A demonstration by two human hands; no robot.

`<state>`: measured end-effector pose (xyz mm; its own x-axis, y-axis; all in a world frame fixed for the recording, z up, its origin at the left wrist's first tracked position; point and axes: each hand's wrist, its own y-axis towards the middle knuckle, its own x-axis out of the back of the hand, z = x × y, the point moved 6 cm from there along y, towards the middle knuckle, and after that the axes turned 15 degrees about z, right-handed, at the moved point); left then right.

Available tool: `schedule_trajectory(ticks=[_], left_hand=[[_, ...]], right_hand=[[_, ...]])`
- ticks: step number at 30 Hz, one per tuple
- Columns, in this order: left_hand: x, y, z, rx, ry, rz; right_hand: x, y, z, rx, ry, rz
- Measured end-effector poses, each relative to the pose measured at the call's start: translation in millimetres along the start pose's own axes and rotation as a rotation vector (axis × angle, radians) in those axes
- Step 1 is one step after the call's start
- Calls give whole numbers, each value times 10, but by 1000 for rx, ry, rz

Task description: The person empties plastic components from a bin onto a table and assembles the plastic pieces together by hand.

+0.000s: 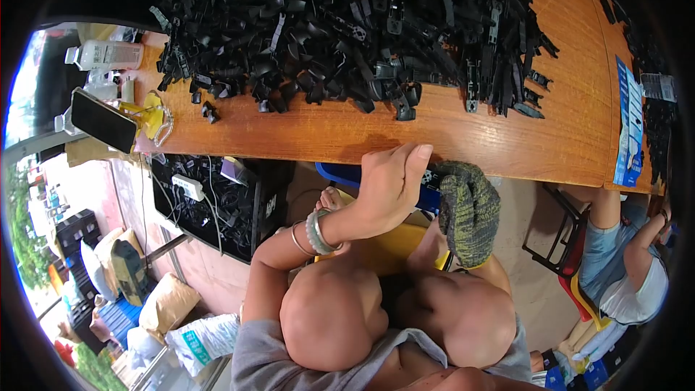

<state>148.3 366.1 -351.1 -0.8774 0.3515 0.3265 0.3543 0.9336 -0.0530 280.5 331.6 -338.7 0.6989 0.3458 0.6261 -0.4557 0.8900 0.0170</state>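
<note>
Head view: black plastic parts (311, 36) lie heaped on the surface (289, 134). The bare left hand (391, 192) has half-curled fingers, the gloved right hand (470, 213) bent ones, beside a small dark piece (430, 178); any grip is hidden. How many parts are already handled is unclear.

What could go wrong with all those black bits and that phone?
The black plastic parts are heaped loosely on the wooden table, so a bump might send some sliding off. The phone leans at the table's corner and could get knocked down. The left hand has no glove, unlike the right hand, so a rough edge might scratch it.
</note>
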Motion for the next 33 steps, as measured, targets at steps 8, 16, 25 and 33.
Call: schedule_trajectory(ticks=[8,16,25,33], left_hand=[[-118,-5,-49,-94,27,106],[236,140,-72,-220,693,-83],[418,416,-223,-234,974,49],[382,596,-320,-364,1113,161]], right_hand=[[-90,-134,-130,-235,161,-26],[48,-106,-324,-480,703,104],[119,94,-296,-333,403,-40],[130,88,-266,-453,684,-41]])
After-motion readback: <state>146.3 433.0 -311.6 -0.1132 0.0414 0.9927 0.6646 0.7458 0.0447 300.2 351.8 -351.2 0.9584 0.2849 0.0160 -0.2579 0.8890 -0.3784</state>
